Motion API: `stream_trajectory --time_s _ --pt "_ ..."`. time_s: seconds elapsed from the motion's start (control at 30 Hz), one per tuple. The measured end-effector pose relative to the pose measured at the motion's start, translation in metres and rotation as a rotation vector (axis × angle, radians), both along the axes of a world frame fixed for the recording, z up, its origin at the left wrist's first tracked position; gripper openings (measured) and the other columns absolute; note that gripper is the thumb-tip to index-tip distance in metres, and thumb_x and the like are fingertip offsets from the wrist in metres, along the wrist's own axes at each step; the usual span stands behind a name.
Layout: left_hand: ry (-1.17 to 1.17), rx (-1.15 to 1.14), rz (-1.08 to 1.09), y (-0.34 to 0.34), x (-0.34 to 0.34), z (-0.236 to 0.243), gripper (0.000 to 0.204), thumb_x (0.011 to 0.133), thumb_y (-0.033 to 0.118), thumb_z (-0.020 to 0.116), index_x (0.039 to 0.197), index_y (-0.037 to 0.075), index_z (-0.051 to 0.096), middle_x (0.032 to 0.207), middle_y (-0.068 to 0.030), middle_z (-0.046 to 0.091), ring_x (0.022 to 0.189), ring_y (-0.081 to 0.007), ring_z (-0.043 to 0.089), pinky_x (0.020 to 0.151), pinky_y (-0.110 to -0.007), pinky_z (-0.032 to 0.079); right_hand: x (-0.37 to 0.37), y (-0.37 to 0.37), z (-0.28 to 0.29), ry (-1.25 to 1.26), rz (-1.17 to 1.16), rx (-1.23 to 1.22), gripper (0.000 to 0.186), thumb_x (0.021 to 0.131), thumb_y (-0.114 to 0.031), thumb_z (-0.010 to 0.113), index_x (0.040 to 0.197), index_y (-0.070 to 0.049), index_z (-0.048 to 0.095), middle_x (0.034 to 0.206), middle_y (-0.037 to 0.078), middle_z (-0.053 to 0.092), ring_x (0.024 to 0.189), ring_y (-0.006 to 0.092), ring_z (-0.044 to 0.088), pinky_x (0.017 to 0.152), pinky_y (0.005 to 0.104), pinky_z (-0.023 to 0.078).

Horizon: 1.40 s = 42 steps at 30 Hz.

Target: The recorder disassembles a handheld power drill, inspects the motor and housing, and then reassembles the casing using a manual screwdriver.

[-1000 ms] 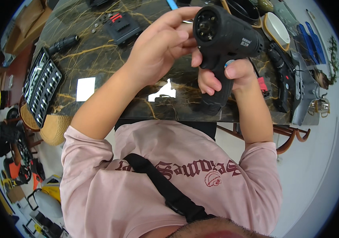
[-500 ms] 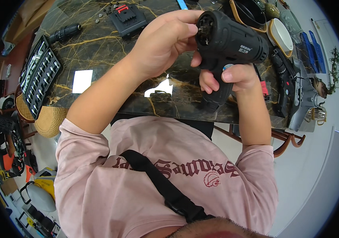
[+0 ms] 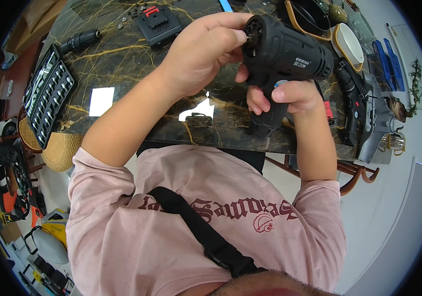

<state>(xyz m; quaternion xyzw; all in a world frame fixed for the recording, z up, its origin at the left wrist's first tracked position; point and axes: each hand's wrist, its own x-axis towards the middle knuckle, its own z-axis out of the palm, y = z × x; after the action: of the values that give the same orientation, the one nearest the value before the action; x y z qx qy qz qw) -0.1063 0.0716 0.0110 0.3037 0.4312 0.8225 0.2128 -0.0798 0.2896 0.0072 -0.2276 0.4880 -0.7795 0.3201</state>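
Note:
A black cordless drill body is held above the dark marble table. My right hand is wrapped around its handle, holding it up with the front end turned to the left. My left hand has its fingertips pinched at the open front end of the drill, on a small part there that is too small to make out.
On the table lie a black battery pack, a black chuck piece, a tray of sockets and bits at the left edge, and more black tools and round containers at the right. A woven basket sits below the table's left side.
The drill has turned slightly and shifted a little, its front now facing more to the left. My left fingers stay at its front end; my right hand keeps the handle.

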Motion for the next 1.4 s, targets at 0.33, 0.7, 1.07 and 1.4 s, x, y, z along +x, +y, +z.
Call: stream_trajectory --time_s 0.33,0.7,1.07,1.4 --pt "0.000 -0.047 0.010 -0.002 0.001 0.002 0.044 0.095 0.022 0.048 0.126 -0.006 0.060 0.103 -0.0096 0.070 0.082 -0.0141 0.064 0.065 -0.028 0.051 -0.003 0.001 -0.001 0.004 0.034 -0.001 0.071 0.076 -0.016 0.074 0.137 0.009 0.047 0.118 0.025 0.062 0.062 0.0223 0.061 0.061 0.0413 0.056" --pt "0.016 -0.107 0.061 0.002 0.000 0.001 0.052 0.096 0.029 0.045 0.131 -0.008 0.056 0.108 -0.0110 0.070 0.083 -0.0132 0.064 0.064 -0.027 0.049 -0.007 0.003 -0.006 -0.014 0.043 -0.014 0.072 0.076 -0.017 0.074 0.137 0.009 0.046 0.112 0.023 0.064 0.062 0.0226 0.060 0.061 0.0415 0.053" --pt "0.069 -0.037 -0.126 0.006 -0.001 -0.008 0.076 0.095 0.022 0.066 0.157 -0.003 0.029 0.136 -0.0090 0.048 0.121 -0.0203 0.057 0.106 -0.035 0.045 -0.012 -0.001 -0.011 -0.002 -0.100 -0.290 0.059 0.080 -0.022 0.071 0.131 0.000 0.051 0.082 0.011 0.064 0.082 0.0275 0.066 0.075 0.0387 0.054" --pt "0.236 -0.110 0.017 0.016 0.006 -0.016 0.085 0.088 0.002 0.075 0.158 -0.001 0.027 0.143 -0.0111 0.046 0.134 -0.0237 0.052 0.118 -0.042 0.037 -0.015 0.002 -0.019 -0.050 -0.016 -0.468 0.052 0.082 -0.019 0.067 0.127 0.001 0.052 0.080 0.006 0.057 0.077 0.0215 0.060 0.078 0.0340 0.051"
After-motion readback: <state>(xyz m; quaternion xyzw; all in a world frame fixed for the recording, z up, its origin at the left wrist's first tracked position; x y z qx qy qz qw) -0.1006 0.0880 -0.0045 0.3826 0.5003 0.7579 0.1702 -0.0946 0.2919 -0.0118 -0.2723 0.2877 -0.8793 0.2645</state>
